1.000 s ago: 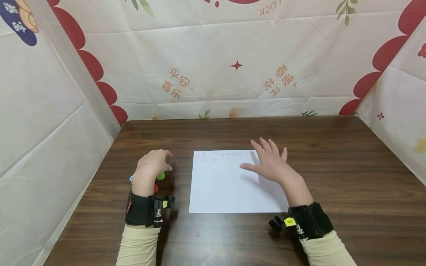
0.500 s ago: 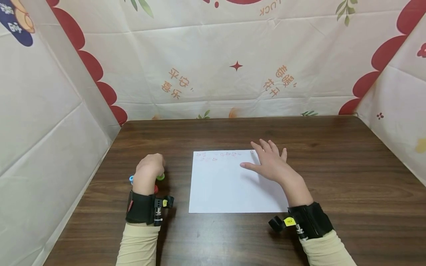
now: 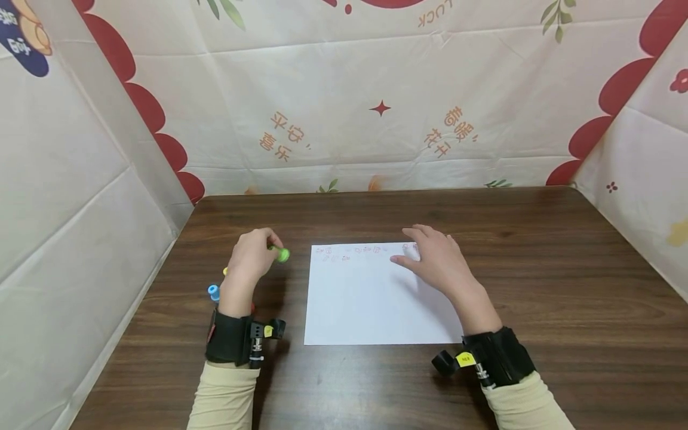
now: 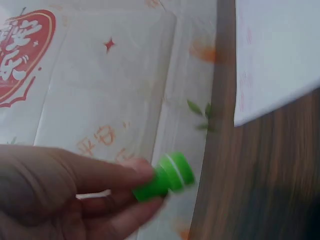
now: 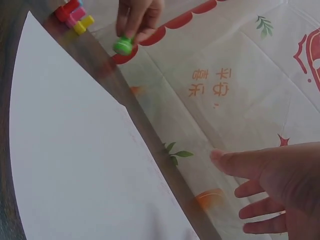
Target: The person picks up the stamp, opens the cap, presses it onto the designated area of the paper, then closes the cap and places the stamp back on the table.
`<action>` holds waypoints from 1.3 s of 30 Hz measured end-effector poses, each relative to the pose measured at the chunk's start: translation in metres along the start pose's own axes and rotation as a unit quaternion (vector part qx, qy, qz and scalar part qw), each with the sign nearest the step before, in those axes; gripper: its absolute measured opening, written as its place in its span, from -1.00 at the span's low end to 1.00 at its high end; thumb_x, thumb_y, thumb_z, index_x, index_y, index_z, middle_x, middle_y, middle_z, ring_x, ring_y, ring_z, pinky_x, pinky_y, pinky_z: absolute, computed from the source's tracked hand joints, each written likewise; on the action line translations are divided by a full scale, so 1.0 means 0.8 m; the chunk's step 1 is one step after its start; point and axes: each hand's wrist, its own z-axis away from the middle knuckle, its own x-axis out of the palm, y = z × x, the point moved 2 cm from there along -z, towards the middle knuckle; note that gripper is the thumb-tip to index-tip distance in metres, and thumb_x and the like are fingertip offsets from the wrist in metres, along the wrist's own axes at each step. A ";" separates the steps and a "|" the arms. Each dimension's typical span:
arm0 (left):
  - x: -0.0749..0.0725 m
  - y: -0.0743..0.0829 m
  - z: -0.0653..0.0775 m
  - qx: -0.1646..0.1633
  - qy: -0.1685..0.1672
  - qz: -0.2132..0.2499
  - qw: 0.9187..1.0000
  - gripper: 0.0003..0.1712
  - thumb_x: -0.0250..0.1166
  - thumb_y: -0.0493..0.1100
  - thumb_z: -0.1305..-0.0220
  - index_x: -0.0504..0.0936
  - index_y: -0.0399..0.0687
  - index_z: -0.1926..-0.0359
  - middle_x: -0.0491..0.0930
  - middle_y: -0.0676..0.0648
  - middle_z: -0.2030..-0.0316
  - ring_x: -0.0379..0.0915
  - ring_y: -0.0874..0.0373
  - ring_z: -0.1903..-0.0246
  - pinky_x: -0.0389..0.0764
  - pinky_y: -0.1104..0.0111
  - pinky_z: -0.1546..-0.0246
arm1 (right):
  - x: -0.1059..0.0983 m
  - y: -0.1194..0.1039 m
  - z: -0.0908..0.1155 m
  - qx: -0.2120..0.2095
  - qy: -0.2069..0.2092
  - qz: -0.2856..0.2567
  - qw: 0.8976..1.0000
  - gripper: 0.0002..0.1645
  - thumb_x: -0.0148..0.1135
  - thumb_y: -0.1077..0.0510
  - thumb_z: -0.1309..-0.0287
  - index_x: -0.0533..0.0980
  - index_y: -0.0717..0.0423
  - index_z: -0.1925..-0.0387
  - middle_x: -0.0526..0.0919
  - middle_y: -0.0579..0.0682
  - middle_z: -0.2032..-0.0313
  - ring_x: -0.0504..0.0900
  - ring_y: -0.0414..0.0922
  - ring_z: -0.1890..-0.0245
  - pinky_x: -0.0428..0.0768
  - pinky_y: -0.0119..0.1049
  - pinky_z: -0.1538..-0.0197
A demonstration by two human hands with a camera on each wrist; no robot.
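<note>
My left hand (image 3: pixel 250 257) pinches a small green stamp (image 3: pixel 283 255) between thumb and fingers, held above the table left of the white sheet of paper (image 3: pixel 365 310). In the left wrist view the green stamp (image 4: pixel 175 172) lies tilted, its wide end with a pale band pointing away from the fingertips. Over the sheet's right part hovers my right hand (image 3: pixel 438 263), fingers spread and relaxed, nothing in them. Small reddish printed marks (image 3: pixel 371 250) run along the sheet's far edge.
Close by the left hand stand a blue stamp (image 3: pixel 214 292), a yellow one and a red one, partly hidden by the forearm. The right wrist view shows red, pink (image 5: pixel 77 16) and yellow (image 5: pixel 83 25) stamps grouped together. A printed cloth (image 3: pixel 344 119) hangs behind the brown table (image 3: pixel 564 257).
My left hand has closed on the green stamp, lifted it and brought it forward and right. The right hand has shifted only slightly, its fingers a bit more bent.
</note>
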 end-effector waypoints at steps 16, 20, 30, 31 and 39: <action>0.059 0.056 -0.009 0.093 0.002 0.340 0.936 -0.79 0.29 -0.29 -0.32 0.65 -0.20 0.03 0.63 -0.20 -0.02 0.56 0.03 0.08 0.57 0.37 0.10 | -0.001 -0.023 0.009 -0.003 0.108 -0.074 0.991 -0.48 0.31 -0.06 -0.28 0.55 0.06 -0.19 0.66 0.13 -0.13 0.63 0.12 -0.11 0.57 0.08 -0.14; 0.075 0.066 -0.007 0.086 -0.040 0.375 0.922 -0.78 0.30 -0.29 -0.31 0.63 -0.17 0.03 0.63 -0.17 -0.01 0.55 0.09 0.11 0.56 0.36 0.08 | 0.006 -0.034 0.008 -0.015 0.110 -0.105 0.988 -0.49 0.35 -0.07 -0.24 0.58 0.04 -0.15 0.70 0.09 -0.07 0.67 0.08 -0.03 0.62 0.03 -0.09; 0.107 0.077 -0.003 0.099 -0.107 0.387 0.910 -0.78 0.30 -0.30 -0.30 0.62 -0.19 0.04 0.62 -0.15 -0.01 0.57 0.15 0.14 0.58 0.30 0.00 | 0.027 -0.058 0.009 -0.051 0.077 -0.228 0.969 -0.52 0.41 0.04 -0.18 0.57 0.09 -0.12 0.74 0.10 0.02 0.76 0.00 0.09 0.71 -0.10 0.00; 0.109 0.078 -0.003 0.102 -0.115 0.388 0.909 -0.78 0.30 -0.30 -0.30 0.61 -0.19 0.03 0.62 -0.15 -0.02 0.58 0.15 0.12 0.59 0.28 -0.02 | 0.028 -0.059 0.009 -0.052 0.077 -0.233 0.968 -0.54 0.41 0.07 -0.18 0.59 0.10 -0.10 0.74 0.11 0.05 0.77 0.00 0.11 0.72 -0.11 0.03; 0.112 0.074 -0.004 0.108 -0.125 0.373 0.913 -0.72 0.32 -0.18 -0.32 0.67 -0.09 -0.04 0.66 -0.14 -0.02 0.59 0.09 0.05 0.61 0.20 -0.07 | 0.026 -0.062 0.008 -0.040 0.085 -0.243 0.966 -0.68 0.43 0.14 -0.15 0.66 0.15 0.05 0.77 0.07 0.17 0.75 -0.07 0.19 0.72 -0.18 0.09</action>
